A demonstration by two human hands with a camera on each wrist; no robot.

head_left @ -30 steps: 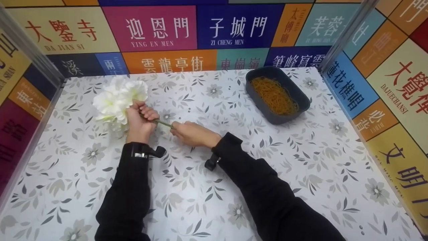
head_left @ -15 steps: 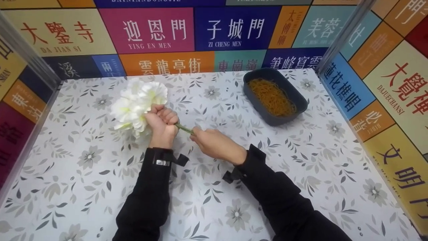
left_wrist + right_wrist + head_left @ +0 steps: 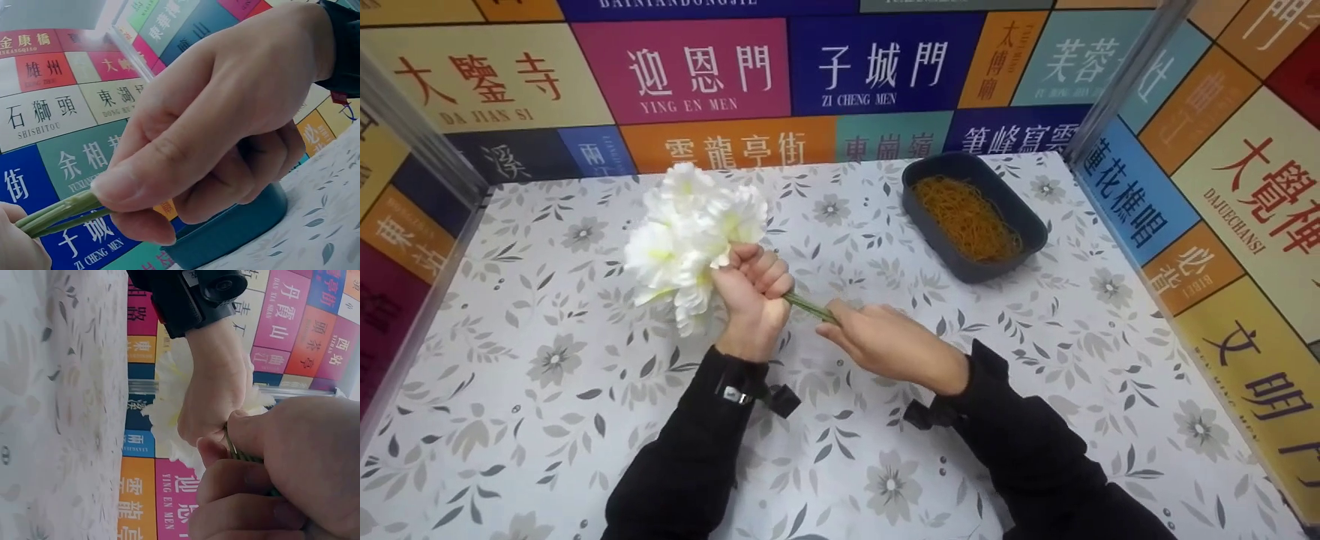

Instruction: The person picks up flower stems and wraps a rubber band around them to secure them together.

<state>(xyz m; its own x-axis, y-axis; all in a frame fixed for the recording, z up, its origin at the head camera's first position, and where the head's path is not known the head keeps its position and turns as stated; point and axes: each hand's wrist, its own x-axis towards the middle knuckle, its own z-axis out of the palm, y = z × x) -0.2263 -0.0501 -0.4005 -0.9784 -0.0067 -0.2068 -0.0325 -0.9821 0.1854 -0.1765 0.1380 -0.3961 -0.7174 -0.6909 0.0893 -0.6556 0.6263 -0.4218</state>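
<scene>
A bunch of white artificial-looking flowers point(image 3: 690, 232) with yellow-green centres is held above the table, blooms toward the far left. My left hand point(image 3: 754, 292) grips the bunch just under the blooms, fingers curled round the stems. Lower down, green stems point(image 3: 808, 306) run to my right hand point(image 3: 896, 341), which pinches them between thumb and fingers. From the left wrist, the stems point(image 3: 62, 212) cross the short gap between both hands. The right wrist view shows the stems point(image 3: 239, 453) passing into the right fist; their lower ends are hidden there.
A dark grey rectangular tub point(image 3: 1035, 251) holding thin brown-orange strands point(image 3: 964, 217) stands at the back right. The table cover point(image 3: 840, 420) has a grey leaf and flower print. Colourful panels with writing point(image 3: 870, 67) wall in the back and sides.
Both hands have carried the flowers to the right and a little nearer the person. The blooms now stand more raised, overlapping the back wall's lower edge. The grips look the same.
</scene>
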